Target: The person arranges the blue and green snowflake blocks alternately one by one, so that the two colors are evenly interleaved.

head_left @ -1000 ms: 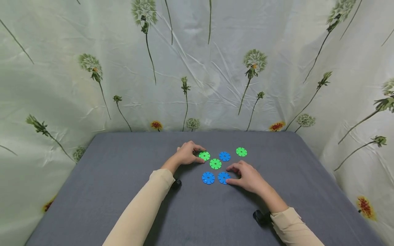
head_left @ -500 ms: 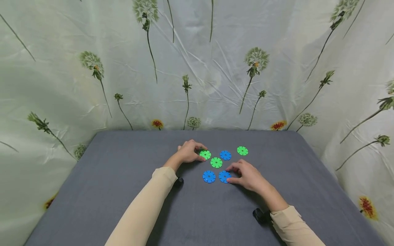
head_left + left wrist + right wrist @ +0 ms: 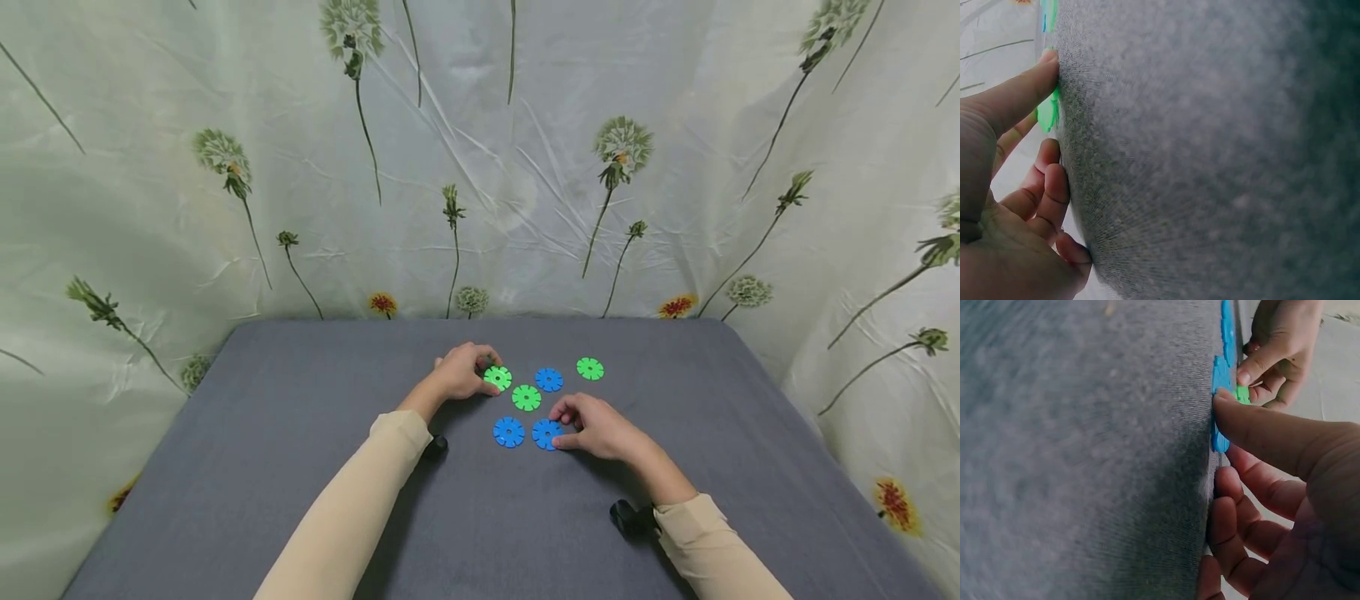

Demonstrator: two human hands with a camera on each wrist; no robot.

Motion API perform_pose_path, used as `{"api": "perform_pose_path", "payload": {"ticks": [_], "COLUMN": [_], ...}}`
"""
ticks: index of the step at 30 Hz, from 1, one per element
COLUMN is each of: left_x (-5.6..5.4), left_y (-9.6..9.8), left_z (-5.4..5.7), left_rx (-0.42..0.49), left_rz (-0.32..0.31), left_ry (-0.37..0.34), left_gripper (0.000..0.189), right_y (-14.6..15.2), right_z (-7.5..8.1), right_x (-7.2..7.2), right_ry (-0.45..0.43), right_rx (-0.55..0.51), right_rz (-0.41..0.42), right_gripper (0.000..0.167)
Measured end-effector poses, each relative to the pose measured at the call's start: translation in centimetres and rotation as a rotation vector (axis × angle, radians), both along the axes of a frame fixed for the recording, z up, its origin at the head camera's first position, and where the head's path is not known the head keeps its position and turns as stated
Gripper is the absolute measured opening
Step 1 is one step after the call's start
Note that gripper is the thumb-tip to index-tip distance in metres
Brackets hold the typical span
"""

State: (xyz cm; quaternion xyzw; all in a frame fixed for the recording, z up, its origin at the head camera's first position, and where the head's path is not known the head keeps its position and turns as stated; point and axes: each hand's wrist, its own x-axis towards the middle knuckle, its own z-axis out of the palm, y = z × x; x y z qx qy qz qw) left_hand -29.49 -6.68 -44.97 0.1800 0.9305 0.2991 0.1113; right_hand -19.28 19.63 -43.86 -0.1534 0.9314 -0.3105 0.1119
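Note:
My left hand (image 3: 463,372) holds a green interlocking disc (image 3: 498,378) between thumb and index finger, at the left of a group of flat notched discs. In the left wrist view the thumb partly hides that green disc (image 3: 1049,112). To the right and nearer, my right hand (image 3: 600,427) has thumb and index finger at the edges of a blue interlocking disc (image 3: 547,434). The right wrist view shows the thumb over the near side of this blue disc (image 3: 1220,440), close against the cloth. The remaining fingers of both hands are bent near the table.
Another blue disc (image 3: 508,432) lies left of the right hand's disc. Between the hands is a green disc (image 3: 527,397), with a blue disc (image 3: 549,380) and a green disc (image 3: 590,368) farther back. Grey cloth covers the table (image 3: 300,433); a flowered curtain (image 3: 510,167) hangs behind.
The left thumb has come in to the rim of its green disc, which has shifted very slightly left. The right fingers have curled in a little. The other discs stay in place.

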Motion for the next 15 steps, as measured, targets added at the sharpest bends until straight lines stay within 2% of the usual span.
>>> {"api": "perform_pose_path", "payload": {"ticks": [6, 10, 15], "left_x": [0.2, 0.2, 0.1], "left_y": [0.0, 0.0, -0.2], "left_z": [0.1, 0.2, 0.2], "left_rx": [0.003, 0.010, 0.018], "left_rz": [-0.047, -0.065, -0.070], "left_ry": [0.021, 0.015, 0.005], "left_gripper": [0.039, 0.039, 0.040], "right_y": [0.7, 1.3, 1.8], "right_z": [-0.3, -0.5, -0.7], "right_x": [-0.1, -0.2, -0.4], "right_ry": [-0.064, -0.063, -0.048], "right_rx": [-0.111, -0.170, -0.182], "right_rz": [0.014, 0.046, 0.119], "right_gripper": [0.031, 0.032, 0.036]}}
